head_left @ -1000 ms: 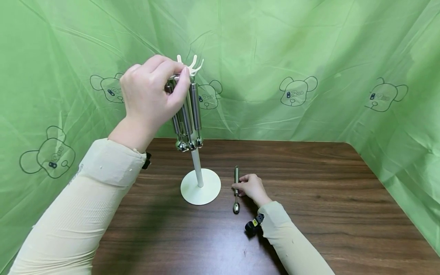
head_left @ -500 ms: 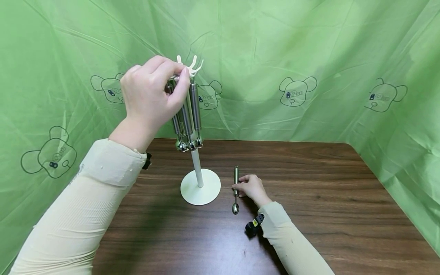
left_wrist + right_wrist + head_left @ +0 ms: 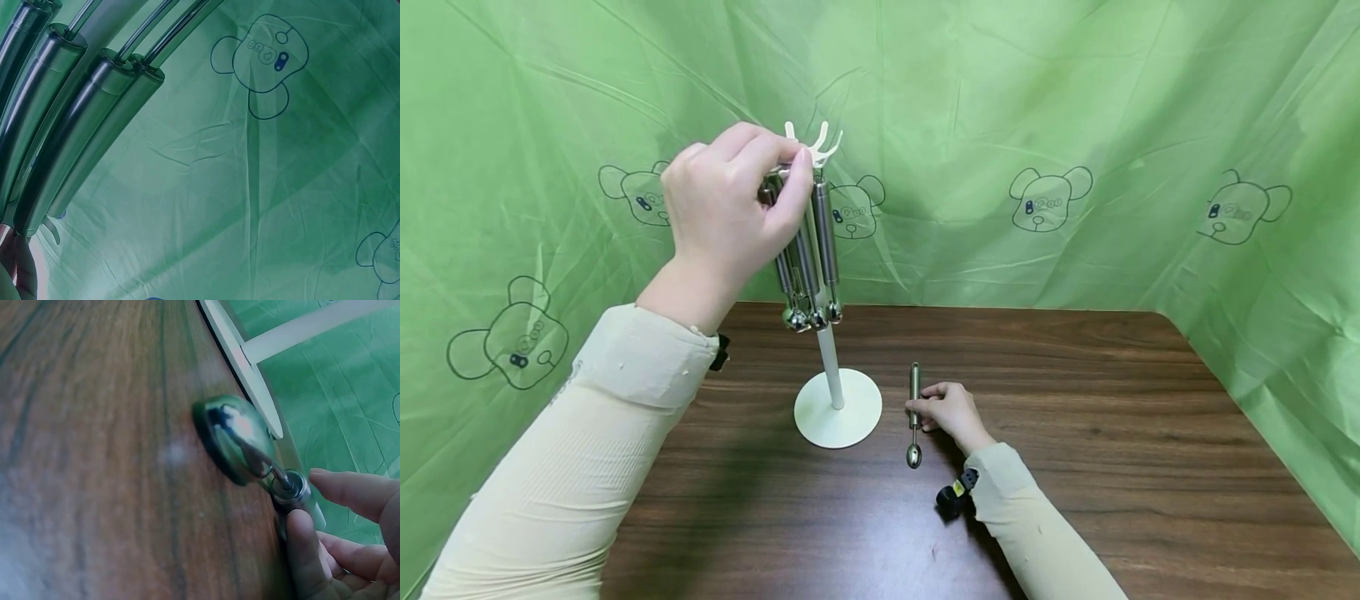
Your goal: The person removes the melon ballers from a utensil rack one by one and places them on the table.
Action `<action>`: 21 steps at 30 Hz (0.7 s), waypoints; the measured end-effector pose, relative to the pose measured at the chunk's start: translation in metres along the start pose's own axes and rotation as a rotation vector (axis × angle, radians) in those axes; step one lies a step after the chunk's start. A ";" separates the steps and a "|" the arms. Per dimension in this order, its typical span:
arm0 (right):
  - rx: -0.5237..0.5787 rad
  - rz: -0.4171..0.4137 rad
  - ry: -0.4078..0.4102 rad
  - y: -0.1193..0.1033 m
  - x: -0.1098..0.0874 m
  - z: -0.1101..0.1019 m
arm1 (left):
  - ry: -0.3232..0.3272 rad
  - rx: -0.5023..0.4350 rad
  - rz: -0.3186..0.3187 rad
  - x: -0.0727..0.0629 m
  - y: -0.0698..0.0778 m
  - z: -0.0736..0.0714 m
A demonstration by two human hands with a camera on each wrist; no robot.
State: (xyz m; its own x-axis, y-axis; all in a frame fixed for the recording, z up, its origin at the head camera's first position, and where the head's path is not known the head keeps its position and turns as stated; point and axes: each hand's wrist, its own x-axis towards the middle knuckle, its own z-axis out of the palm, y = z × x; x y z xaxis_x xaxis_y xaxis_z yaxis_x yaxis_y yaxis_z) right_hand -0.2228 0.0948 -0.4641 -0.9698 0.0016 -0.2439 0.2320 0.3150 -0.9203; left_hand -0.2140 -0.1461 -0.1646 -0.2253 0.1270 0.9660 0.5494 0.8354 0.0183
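A white stand (image 3: 837,425) with a round base and curved prongs at its top is upright on the table. Several metal melon ballers (image 3: 825,233) hang from it, scoops downward. My left hand (image 3: 730,187) pinches the stand's top near a prong; the fingers partly hide that spot. Handles of the hanging melon ballers (image 3: 75,131) fill the upper left of the left wrist view, above the fingertips. Right of the base, a single melon baller (image 3: 915,379) lies with its oval scoop toward me. My right hand (image 3: 953,414) holds its handle between thumb and fingers.
A dark wood-grain table (image 3: 1075,467) lies under everything. Green cloth (image 3: 955,100) printed with bear faces surrounds it at the back and sides. Black wrist cameras, such as the right one (image 3: 952,500), sit at both cuffs.
Almost nothing has moved. The melon baller's scoop end has shifted very slightly to the left under my right hand. My left hand stays at the top of the stand.
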 end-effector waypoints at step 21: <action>-0.035 -0.016 0.039 0.003 -0.004 0.001 | 0.002 -0.003 -0.006 -0.001 0.002 0.000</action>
State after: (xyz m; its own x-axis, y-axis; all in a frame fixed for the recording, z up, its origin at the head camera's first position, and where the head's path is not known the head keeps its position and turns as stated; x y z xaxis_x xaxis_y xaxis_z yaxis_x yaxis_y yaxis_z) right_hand -0.2180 0.0942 -0.4659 -0.9758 0.0334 -0.2161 0.2140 0.3486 -0.9125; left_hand -0.2123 -0.1446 -0.1652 -0.2273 0.1212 0.9663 0.5501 0.8348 0.0247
